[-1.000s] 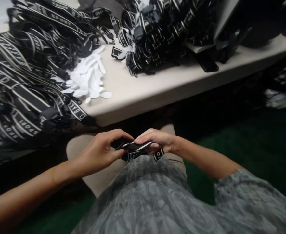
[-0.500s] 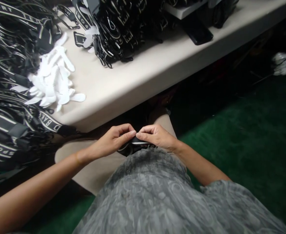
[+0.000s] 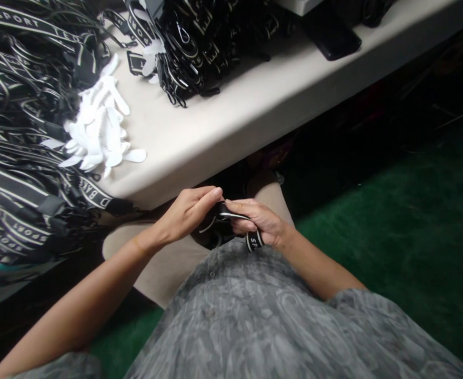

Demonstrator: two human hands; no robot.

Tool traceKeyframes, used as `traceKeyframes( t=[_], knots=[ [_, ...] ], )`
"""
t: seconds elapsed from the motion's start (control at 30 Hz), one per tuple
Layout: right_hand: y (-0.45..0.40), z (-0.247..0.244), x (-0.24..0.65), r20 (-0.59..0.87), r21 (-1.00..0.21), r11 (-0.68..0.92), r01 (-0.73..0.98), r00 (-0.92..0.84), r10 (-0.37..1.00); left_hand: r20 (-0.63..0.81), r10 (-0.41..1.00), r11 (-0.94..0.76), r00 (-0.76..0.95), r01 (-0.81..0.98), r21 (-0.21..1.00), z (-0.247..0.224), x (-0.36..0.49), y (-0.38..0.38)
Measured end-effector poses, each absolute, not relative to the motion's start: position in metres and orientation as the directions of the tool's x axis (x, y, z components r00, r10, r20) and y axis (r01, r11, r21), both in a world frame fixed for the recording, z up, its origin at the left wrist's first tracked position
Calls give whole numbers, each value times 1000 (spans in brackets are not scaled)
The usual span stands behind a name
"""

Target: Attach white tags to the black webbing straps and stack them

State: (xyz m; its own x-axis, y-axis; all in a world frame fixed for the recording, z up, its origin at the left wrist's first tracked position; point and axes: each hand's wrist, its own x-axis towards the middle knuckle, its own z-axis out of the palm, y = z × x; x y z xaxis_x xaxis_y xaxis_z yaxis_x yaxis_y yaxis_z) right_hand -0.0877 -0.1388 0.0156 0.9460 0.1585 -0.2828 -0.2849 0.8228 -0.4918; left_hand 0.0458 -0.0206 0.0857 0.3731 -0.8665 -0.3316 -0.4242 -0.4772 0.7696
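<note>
Over my lap, both hands are closed on a black strap (image 3: 254,240) with white edge stripes and white letters. My right hand (image 3: 265,220) has its fingers wrapped round the strap, and a loop of it hangs below the fingers. My left hand (image 3: 190,213) pinches the strap's other part between thumb and fingers, close to the right fingertips. The exact grip of the left fingers is partly hidden. More black strap hangs dark beneath the hands.
A pale table (image 3: 200,142) runs across in front of my knees. On it lie a large heap of black lettered straps (image 3: 22,131), a pile of white tabs (image 3: 101,126), a bundle of straps with clips (image 3: 192,47) and a dark phone (image 3: 332,37). The floor (image 3: 393,231) is green.
My right hand has turned and wrapped round the strap, and a lettered loop now shows below it. My left hand has risen slightly. The view has shifted a little.
</note>
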Motion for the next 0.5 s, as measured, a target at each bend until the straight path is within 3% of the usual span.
traceKeyframes(
  t=[0.1,0.17,0.27,0.33,0.4,0.5],
  knots=[
    [-149,30,-91,-201,-863,485,-139,977,-78,-434,-796,-575,422,-305,759,85,48,-20],
    [-153,39,-94,-66,-990,133,-40,978,-199,-458,-767,-601,449,-252,759,83,48,-18],
    [-151,44,-96,192,-929,-362,74,933,-304,-472,-743,-607,474,-181,774,83,48,-15],
    [-148,41,-95,304,-839,-532,115,910,-283,-488,-731,-604,477,-120,788,86,47,-13],
    [-143,38,-92,348,-794,-593,136,900,-260,-504,-724,-602,470,-75,795,93,46,-12],
    [-139,34,-85,316,-840,-532,107,894,-317,-512,-729,-603,454,-73,794,105,45,-11]
  ],
)
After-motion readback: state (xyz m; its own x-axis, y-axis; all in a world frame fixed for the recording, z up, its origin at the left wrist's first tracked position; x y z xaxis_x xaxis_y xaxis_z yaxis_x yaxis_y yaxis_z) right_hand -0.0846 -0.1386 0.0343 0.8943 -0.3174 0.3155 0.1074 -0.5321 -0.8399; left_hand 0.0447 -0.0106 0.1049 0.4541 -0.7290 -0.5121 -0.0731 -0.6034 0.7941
